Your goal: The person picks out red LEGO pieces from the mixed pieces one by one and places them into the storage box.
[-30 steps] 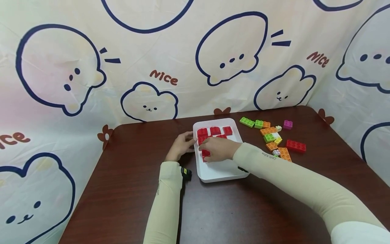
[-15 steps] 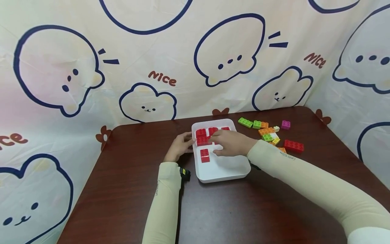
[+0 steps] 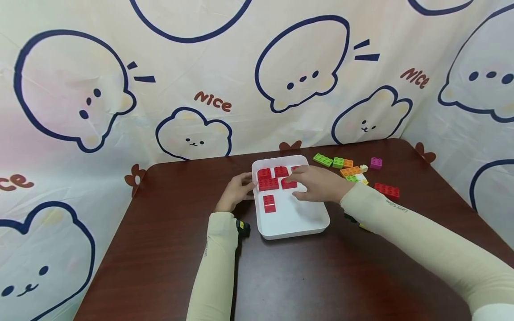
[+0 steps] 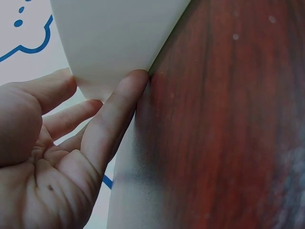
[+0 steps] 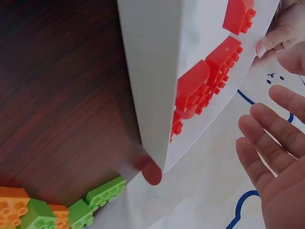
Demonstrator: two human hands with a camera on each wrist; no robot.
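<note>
A white tray (image 3: pixel 295 232) sits mid-table with several red bricks (image 3: pixel 268 183) along its back and one red brick (image 3: pixel 269 203) alone near its left wall. My left hand (image 3: pixel 237 189) rests against the tray's left wall, and in the left wrist view its straight fingers (image 4: pixel 119 102) touch the white tray wall (image 4: pixel 114 33). My right hand (image 3: pixel 317 183) hovers over the tray's back right part. The right wrist view shows this hand (image 5: pixel 276 143) with straight, spread fingers and nothing in it, beside the tray (image 5: pixel 147 71) and the red bricks (image 5: pixel 209 71).
Loose bricks lie on the dark wooden table (image 3: pixel 168 249) right of the tray: green (image 3: pixel 324 160), orange (image 3: pixel 351 171), magenta (image 3: pixel 376 163) and a long red one (image 3: pixel 387 190). A cartoon-printed cloth (image 3: pixel 201 89) hangs around the table's back and sides.
My right hand left a red brick near the tray's left wall and moved back and right across the tray, now empty. The left hand stayed at the tray's left wall.
</note>
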